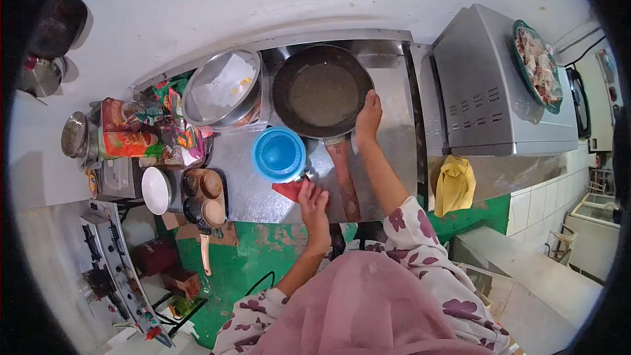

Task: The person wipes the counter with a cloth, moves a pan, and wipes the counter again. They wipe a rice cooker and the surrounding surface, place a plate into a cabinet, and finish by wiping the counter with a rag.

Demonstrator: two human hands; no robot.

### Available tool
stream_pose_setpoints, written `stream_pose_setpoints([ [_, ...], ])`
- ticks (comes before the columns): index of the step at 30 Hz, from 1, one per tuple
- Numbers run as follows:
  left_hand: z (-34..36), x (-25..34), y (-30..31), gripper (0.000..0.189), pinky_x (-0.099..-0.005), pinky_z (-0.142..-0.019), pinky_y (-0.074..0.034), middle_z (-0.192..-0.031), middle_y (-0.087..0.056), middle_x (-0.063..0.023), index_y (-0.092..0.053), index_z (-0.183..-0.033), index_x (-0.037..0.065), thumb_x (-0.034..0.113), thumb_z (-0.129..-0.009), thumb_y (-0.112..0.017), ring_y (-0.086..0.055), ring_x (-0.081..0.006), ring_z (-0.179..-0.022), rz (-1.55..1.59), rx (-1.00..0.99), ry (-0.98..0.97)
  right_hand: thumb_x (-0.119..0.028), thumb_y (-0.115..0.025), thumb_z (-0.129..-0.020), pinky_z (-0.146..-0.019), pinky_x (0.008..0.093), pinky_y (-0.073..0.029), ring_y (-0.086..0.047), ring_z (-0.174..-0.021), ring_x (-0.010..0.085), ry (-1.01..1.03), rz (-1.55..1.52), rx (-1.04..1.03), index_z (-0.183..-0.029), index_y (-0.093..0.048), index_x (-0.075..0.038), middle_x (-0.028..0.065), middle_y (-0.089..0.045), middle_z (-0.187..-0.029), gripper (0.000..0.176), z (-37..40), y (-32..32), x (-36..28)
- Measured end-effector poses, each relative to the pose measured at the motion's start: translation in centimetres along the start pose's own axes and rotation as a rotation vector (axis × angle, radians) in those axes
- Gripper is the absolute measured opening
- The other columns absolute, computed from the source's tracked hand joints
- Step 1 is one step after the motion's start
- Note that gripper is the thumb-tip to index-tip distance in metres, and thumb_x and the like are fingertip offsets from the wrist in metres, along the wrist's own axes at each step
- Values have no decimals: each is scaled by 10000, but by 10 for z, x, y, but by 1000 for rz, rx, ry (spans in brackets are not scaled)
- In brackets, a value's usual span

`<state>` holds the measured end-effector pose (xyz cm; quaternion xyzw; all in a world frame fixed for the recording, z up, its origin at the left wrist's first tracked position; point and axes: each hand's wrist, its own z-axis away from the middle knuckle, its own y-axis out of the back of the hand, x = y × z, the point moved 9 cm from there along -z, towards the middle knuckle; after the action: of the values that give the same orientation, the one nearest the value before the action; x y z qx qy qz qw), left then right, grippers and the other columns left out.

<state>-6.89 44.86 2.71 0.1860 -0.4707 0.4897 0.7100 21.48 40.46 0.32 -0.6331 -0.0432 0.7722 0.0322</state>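
A dark frying pan [322,95] with a brown wooden-look handle [343,181] lies on the steel table, its handle pointing toward me. My right hand [369,118] is closed at the pan's right rim, fingers along the edge. Near the table's front edge, my left hand [315,207] is closed with its fingertips on a small flat red piece [286,190], whose kind I cannot tell. Just behind that piece stands a blue plastic bowl [279,154], close to the pan's lower left side.
A metal bowl [223,89] holding white material stands left of the pan, beside colourful packets [131,141]. Farther left are a white bowl [156,190] and a multi-cup pan [205,190]. On the right, a grey oven-like appliance [476,85] carries a green plate [555,102]; a yellow cloth [455,185] hangs below.
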Motion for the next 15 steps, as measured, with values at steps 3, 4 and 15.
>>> stream_pose_setpoints([
  [3,2,9,33,602,-374,-1033,-349,-1371,-360,-154,-304,-1367,31,67,-852,-615,-391,-287,-1246,-135,81,-151,-404,-373,-981,-917,332,-376,-524,-1016,251,6,38,105,-1145,-536,55,157,-586,-1098,514,7,3,0],
  [4,0,7,44,616,-381,-1028,-358,-1370,-354,-147,-304,-1356,36,56,-836,-635,-375,-276,-1260,-115,119,-160,-400,-377,-980,-941,345,-371,-517,-1068,274,-27,42,88,-1193,-516,44,177,-572,-1147,512,11,2,0],
  [15,-64,49,61,978,-394,-1062,-275,-1436,-259,-178,-153,-1430,5,39,-677,-775,-346,-271,-1282,-312,66,-535,-321,-518,-935,-994,368,-354,-478,-1166,282,-48,113,-105,-1312,-423,-22,171,-487,-1269,490,111,59,-10],
])
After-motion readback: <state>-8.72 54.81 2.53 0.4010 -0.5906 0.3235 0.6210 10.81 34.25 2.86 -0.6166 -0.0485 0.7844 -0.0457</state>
